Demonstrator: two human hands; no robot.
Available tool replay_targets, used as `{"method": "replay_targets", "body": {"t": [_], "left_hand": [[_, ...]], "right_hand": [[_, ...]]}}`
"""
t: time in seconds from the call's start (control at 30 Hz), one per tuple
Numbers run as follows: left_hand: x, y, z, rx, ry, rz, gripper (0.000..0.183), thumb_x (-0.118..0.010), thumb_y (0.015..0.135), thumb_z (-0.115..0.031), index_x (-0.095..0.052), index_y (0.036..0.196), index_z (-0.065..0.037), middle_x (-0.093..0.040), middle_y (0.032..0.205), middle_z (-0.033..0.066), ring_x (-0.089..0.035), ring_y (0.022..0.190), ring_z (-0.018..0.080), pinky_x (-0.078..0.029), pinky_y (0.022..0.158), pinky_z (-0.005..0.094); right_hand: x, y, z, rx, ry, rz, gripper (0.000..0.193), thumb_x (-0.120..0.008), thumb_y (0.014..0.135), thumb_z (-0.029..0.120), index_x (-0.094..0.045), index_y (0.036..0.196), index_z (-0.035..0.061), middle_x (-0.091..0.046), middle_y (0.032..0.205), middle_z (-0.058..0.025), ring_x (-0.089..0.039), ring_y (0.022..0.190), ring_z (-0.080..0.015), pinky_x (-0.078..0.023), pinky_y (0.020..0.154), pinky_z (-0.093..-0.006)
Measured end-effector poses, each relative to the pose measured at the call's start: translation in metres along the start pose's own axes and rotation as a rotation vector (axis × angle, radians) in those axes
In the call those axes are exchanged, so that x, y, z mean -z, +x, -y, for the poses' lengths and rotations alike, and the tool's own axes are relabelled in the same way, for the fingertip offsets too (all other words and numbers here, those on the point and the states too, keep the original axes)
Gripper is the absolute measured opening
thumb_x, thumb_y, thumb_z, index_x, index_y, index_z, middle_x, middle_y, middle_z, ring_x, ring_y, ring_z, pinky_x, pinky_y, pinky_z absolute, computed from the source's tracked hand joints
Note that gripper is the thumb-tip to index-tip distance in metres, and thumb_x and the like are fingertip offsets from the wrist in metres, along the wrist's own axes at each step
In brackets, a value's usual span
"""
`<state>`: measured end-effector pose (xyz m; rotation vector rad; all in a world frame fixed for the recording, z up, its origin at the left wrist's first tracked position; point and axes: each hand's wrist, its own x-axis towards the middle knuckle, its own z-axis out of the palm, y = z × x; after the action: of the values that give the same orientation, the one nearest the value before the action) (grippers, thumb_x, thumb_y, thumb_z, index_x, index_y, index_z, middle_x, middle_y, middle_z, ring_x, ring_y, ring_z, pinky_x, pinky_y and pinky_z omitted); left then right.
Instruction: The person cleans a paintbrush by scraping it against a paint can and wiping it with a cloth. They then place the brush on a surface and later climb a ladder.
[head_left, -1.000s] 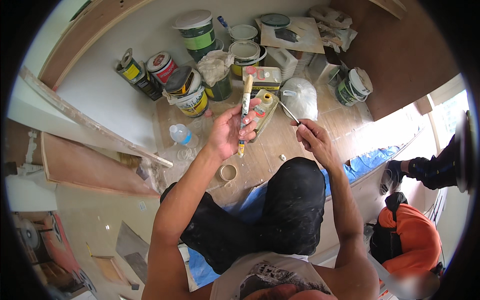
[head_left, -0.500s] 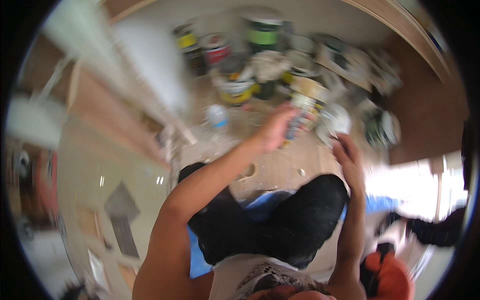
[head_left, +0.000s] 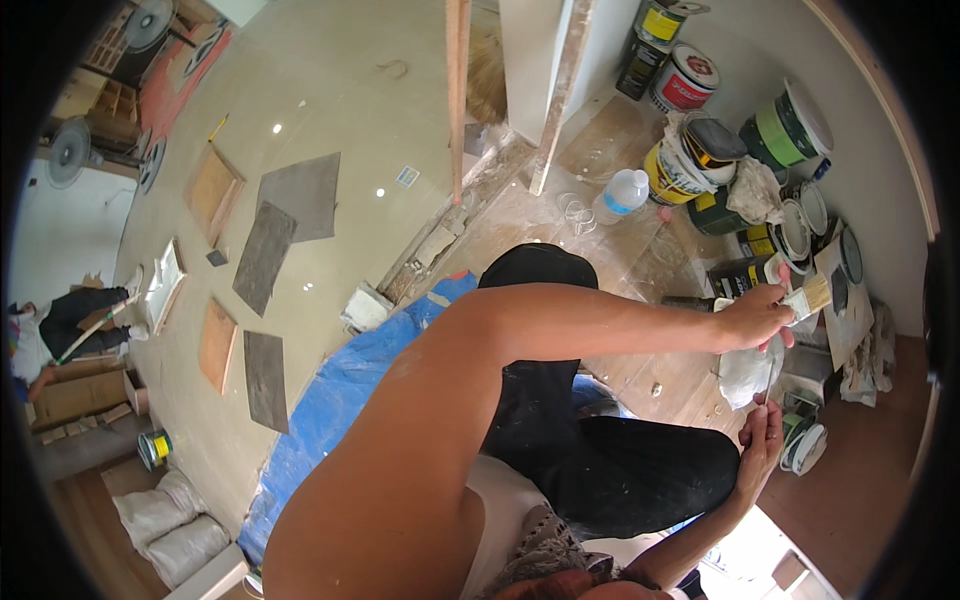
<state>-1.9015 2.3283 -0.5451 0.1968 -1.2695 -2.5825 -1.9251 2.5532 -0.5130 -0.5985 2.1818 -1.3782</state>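
Observation:
Out to the right, my left hand (head_left: pixel 752 318) is closed around a paintbrush (head_left: pixel 812 297) with pale bristles. The bristles point away to the right, and a dark handle shows on the other side of the hand. Lower down, near my knee, my right hand (head_left: pixel 762 440) pinches a thin grey stick-like tool (head_left: pixel 771 374), whose kind I cannot make out. Just beyond its fingers lies a white rounded thing (head_left: pixel 742 380), partly covered by the tool. Behind the left hand stands a dark can (head_left: pixel 735 277) with a yellow band.
Paint cans (head_left: pixel 690 80) and tubs (head_left: pixel 683 172) line the wall. A water bottle (head_left: pixel 622 195) stands on the wooden boards. Blue sheeting (head_left: pixel 330 400) runs beside my legs. Dark tiles (head_left: pixel 265 258) lie on the floor at left, where another person (head_left: pixel 80 330) holds a long pole.
My view has swung left, so the cans now appear at the right. The paintbrush has turned from pointing up to pointing right in the picture. Both hands keep hold of their things.

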Motion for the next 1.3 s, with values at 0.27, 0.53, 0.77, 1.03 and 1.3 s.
{"method": "replay_targets", "body": {"t": [0.27,0.53,0.77,1.03,1.3], "left_hand": [[0.005,0.002,-0.006,-0.025,0.025,-0.012,0.025,-0.050,0.098,-0.019,-0.054,0.110,0.003,-0.068,0.082,0.0127,-0.052,0.051,0.0111,-0.044,0.048,0.0282],[0.009,0.002,-0.009,0.074,0.032,-0.014,0.024,-0.051,0.098,-0.023,-0.056,0.107,-0.001,-0.067,0.081,0.0110,-0.049,0.049,0.0103,-0.042,0.045,0.0282],[0.009,-0.002,-0.010,0.154,0.127,0.060,0.030,-0.050,0.101,-0.033,-0.053,0.110,-0.004,-0.059,0.073,0.0053,-0.045,0.050,0.0079,-0.037,0.045,0.0255],[0.011,0.000,0.001,0.185,0.038,0.119,0.027,-0.044,0.102,-0.026,-0.050,0.117,-0.003,-0.061,0.081,0.0073,-0.047,0.049,0.0085,-0.038,0.045,0.0240],[0.021,0.003,0.003,0.195,0.032,0.171,0.029,-0.048,0.096,-0.015,-0.053,0.122,-0.003,-0.065,0.102,0.0072,-0.061,0.073,0.0093,-0.051,0.060,0.0240]], "right_hand": [[-0.012,0.019,0.005,-0.077,0.108,-0.027,0.034,-0.049,0.105,0.033,-0.058,0.111,0.0010,-0.038,0.068,0.0045,-0.031,0.057,-0.0041,-0.023,0.051,-0.0205],[-0.019,0.034,0.002,-0.075,-0.015,0.015,0.037,-0.042,0.107,0.034,-0.059,0.113,0.0023,-0.043,0.068,0.0024,-0.036,0.058,-0.0058,-0.026,0.053,-0.0216],[-0.021,0.039,0.008,-0.158,-0.134,0.095,0.041,-0.046,0.105,0.038,-0.064,0.108,0.0016,-0.043,0.066,0.0044,-0.037,0.060,-0.0060,-0.028,0.057,-0.0232],[-0.018,0.036,0.008,-0.142,-0.093,0.127,0.036,-0.048,0.105,0.034,-0.063,0.104,0.0012,-0.042,0.066,0.0054,-0.035,0.062,-0.0054,-0.028,0.058,-0.0228],[-0.014,0.037,-0.005,-0.099,0.064,0.025,0.024,-0.054,0.103,0.026,-0.061,0.105,0.0032,-0.058,0.076,0.0007,-0.051,0.070,-0.0069,-0.042,0.065,-0.0228]]}}
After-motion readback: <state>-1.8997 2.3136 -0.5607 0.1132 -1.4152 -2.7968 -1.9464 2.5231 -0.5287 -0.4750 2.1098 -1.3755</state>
